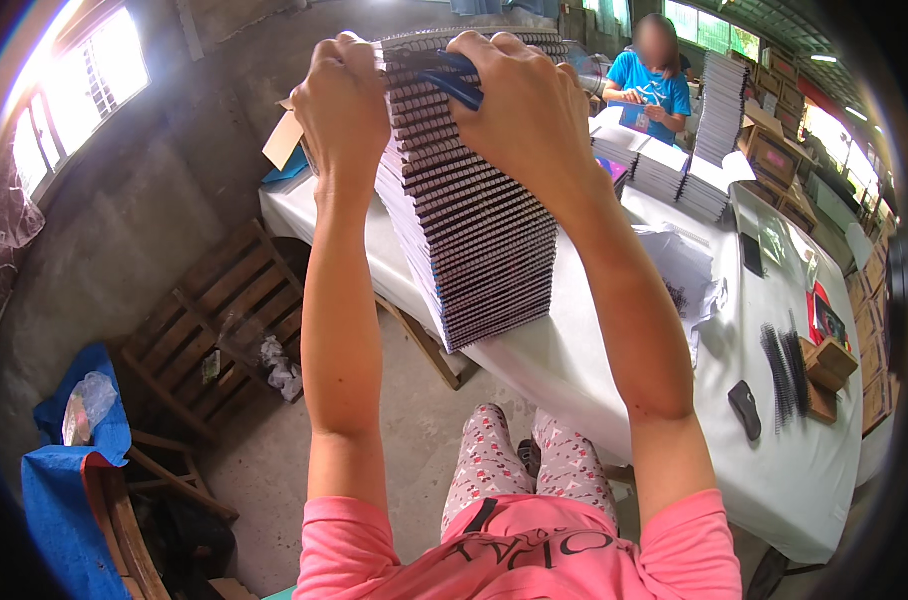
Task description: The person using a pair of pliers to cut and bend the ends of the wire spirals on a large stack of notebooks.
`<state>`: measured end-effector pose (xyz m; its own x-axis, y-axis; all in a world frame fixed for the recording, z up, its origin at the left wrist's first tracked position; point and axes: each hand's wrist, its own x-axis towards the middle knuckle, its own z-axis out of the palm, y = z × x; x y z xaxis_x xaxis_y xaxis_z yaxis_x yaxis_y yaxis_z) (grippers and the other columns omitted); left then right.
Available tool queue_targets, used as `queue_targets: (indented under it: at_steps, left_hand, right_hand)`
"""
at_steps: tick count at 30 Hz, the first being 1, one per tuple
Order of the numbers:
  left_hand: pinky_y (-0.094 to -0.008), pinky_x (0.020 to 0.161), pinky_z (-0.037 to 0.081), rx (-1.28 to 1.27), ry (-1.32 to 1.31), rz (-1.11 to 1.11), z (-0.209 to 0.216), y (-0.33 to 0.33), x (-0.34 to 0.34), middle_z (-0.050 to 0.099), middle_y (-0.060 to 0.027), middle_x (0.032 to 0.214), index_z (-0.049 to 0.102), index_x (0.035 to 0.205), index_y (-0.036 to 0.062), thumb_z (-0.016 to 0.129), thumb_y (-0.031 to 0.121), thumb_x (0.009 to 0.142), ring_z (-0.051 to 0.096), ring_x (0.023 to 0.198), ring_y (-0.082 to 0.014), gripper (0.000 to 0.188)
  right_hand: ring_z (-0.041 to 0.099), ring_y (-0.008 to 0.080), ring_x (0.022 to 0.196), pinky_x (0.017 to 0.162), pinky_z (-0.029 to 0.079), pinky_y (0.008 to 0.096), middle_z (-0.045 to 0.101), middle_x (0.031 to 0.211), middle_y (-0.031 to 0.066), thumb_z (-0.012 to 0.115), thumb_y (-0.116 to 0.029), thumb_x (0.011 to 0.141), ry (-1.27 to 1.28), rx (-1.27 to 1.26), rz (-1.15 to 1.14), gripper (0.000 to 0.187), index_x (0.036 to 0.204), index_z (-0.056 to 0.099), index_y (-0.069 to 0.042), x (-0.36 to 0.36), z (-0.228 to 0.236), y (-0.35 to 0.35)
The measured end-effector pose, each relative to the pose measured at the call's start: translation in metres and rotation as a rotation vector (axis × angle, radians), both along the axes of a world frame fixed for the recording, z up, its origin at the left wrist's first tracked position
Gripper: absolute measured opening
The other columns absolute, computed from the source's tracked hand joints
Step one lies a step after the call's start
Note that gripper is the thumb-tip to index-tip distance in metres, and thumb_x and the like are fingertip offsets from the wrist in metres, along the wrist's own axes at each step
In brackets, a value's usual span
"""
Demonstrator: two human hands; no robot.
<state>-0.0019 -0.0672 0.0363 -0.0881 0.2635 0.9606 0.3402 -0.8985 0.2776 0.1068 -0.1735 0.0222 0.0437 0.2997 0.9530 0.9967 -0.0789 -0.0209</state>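
Observation:
A tall stack of spiral-bound notebooks (pixel 484 250) stands at the table's near edge, its black coil bindings facing me. At the top left corner of the stack, my left hand (pixel 346 105) has its fingers curled closed on the top notebook's bound edge. My right hand (pixel 524 115) is closed around a pair of blue-handled pliers (pixel 452 85) at the top of the same stack. The pliers' jaws point toward the left hand, and their tip is hard to make out. Both arms reach straight forward.
The white-covered table (pixel 774 480) carries loose papers (pixel 679 275), black plastic coils (pixel 782 370), wooden blocks (pixel 829 368) and a dark handheld object (pixel 744 408). Across it, a person in blue (pixel 650 85) works beside more notebook stacks (pixel 719 110). A wooden pallet (pixel 224 320) leans at left.

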Motion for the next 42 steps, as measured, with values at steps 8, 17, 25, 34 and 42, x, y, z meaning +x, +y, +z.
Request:
queue_targets:
  at_steps: [8,17,25,34,42]
  left_hand:
    - [-0.0247,0.037,0.023,-0.489,-0.389,-1.159,-0.047,-0.058,-0.002,0.032,0.0008,0.046,0.036,0.062,0.0114,0.037,0.036,0.095,0.029,0.039,-0.0087,0.041]
    - [-0.0201,0.032,0.016,-2.296,-0.419,-2.158,-0.28,-0.186,0.13,0.024,0.0058,0.05,0.037,0.065,0.0138,0.041,0.029,0.089,0.022,0.038,-0.0058,0.029]
    - [-0.0311,0.076,0.046,-2.185,-0.616,-1.565,-0.265,-0.156,0.305,0.051,-0.0078,0.077,0.055,0.086,0.0019,0.037,0.027,0.088,0.052,0.079,-0.0195,0.031]
    - [-0.0428,0.107,0.024,-1.705,0.018,-1.185,-0.223,-0.179,0.31,-0.001,-0.013,0.152,0.018,0.143,-0.0005,0.055,0.052,0.083,0.017,0.137,-0.0277,0.087]
    - [-0.0265,0.079,0.051,-0.649,0.314,-1.512,-0.254,-0.182,0.131,0.049,-0.012,0.129,0.061,0.117,0.0069,0.069,0.003,0.075,0.062,0.092,-0.0164,0.043]
  right_hand:
    - [0.065,0.0224,0.082,0.07,0.05,0.033,0.063,0.093,0.0113,0.069,-0.018,0.077,0.163,0.208,0.473,0.036,0.109,0.058,-0.005,0.051,-0.028,-0.036]
    - [0.054,0.011,0.078,0.073,0.044,0.0256,0.059,0.087,0.0054,0.068,-0.016,0.081,0.922,0.017,-0.014,0.035,0.11,0.057,0.0,0.105,-0.284,-0.207]
    - [0.052,0.0119,0.08,0.074,0.044,0.0248,0.056,0.09,0.0045,0.067,-0.014,0.083,1.228,0.11,-0.007,0.034,0.111,0.055,0.0,0.081,-0.33,-0.284]
    - [0.052,0.0149,0.087,0.078,0.044,0.0272,0.054,0.095,0.0083,0.067,-0.013,0.082,1.188,0.05,-0.035,0.038,0.113,0.053,0.003,0.087,-0.338,-0.283]
    - [0.046,0.0186,0.096,0.089,0.035,0.0315,0.047,0.109,0.0109,0.054,-0.016,0.08,1.072,0.167,0.011,0.059,0.133,0.032,-0.002,0.081,-0.341,-0.281]
